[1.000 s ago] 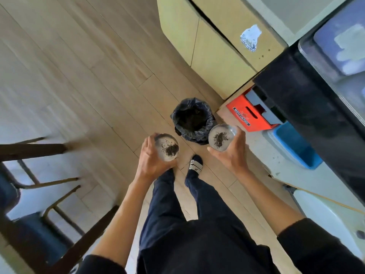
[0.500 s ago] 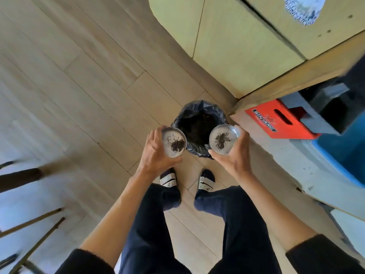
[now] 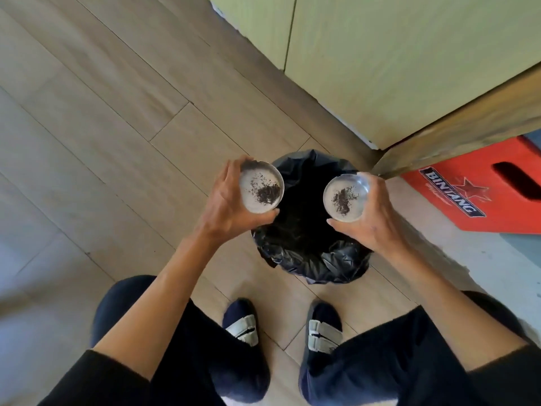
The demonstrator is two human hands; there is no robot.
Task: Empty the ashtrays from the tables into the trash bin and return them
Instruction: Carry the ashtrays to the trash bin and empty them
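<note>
— What are the hands doing?
— Seen from above, the left hand (image 3: 227, 205) grips one round ashtray (image 3: 261, 190) and the right hand (image 3: 371, 213) grips another ashtray (image 3: 345, 197), fingers curled round the rims.
— Where?
— Both are held level, ash inside, above a black-lined trash bin (image 3: 310, 259) on the wooden floor (image 3: 102, 136).

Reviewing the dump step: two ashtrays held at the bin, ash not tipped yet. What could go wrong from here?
1. The left ashtray sits over the rim of the trash bin, partly above the floor; tipped there, ash may land outside.
2. The left hand and right hand each grip only an ashtray's edge; tipping both together could let one slip in.
3. The right ashtray holds loose ash that may scatter.
</note>
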